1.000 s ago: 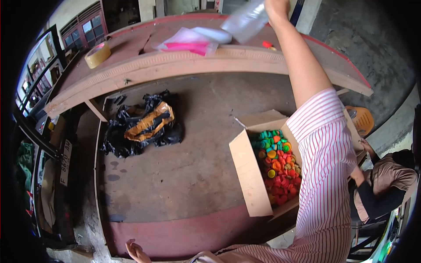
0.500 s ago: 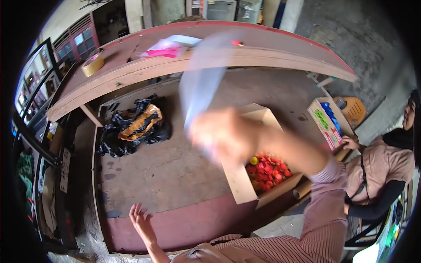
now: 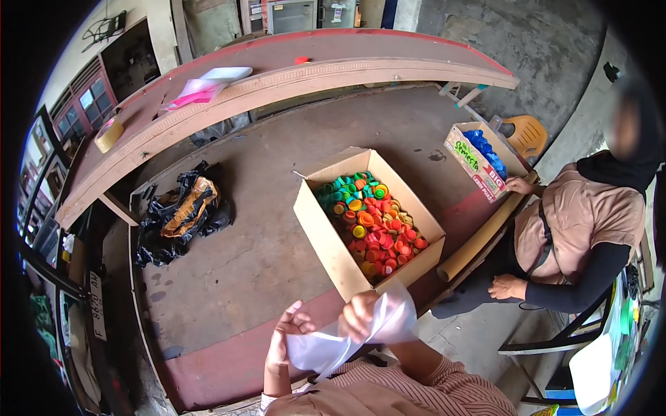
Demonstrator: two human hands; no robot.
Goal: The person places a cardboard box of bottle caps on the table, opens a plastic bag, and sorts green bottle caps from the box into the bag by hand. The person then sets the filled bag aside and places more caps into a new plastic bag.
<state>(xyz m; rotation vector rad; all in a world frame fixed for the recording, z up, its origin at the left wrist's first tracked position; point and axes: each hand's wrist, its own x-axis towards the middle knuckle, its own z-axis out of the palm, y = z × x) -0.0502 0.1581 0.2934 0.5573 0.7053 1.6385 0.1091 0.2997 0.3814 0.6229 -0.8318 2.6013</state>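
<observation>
A clear plastic bag (image 3: 322,350) spans the space between my two hands, low in front of my body. The fingers of my right hand (image 3: 359,315) are wrapped round its upper part, and some of the film bulges out to the right. My left hand (image 3: 288,331) lies against the bag's left end with fingers apart and slightly curled. Just beyond my hands stands an open cardboard box (image 3: 326,253) with many bottle caps (image 3: 378,218) in it, green at the far end, red, orange and yellow nearer.
A crumpled black plastic bag (image 3: 184,215) lies on the left. Packaging tape (image 3: 109,135), a pink-and-white plastic packet (image 3: 201,90) and a red cap (image 3: 302,60) are on the raised shelf. A person (image 3: 583,215) sits at right, one hand by a small box (image 3: 479,163) of blue caps.
My right hand has brought the plastic bag down from above the table to near my body. My left hand has moved right to meet it. The caps box is now in full view.
</observation>
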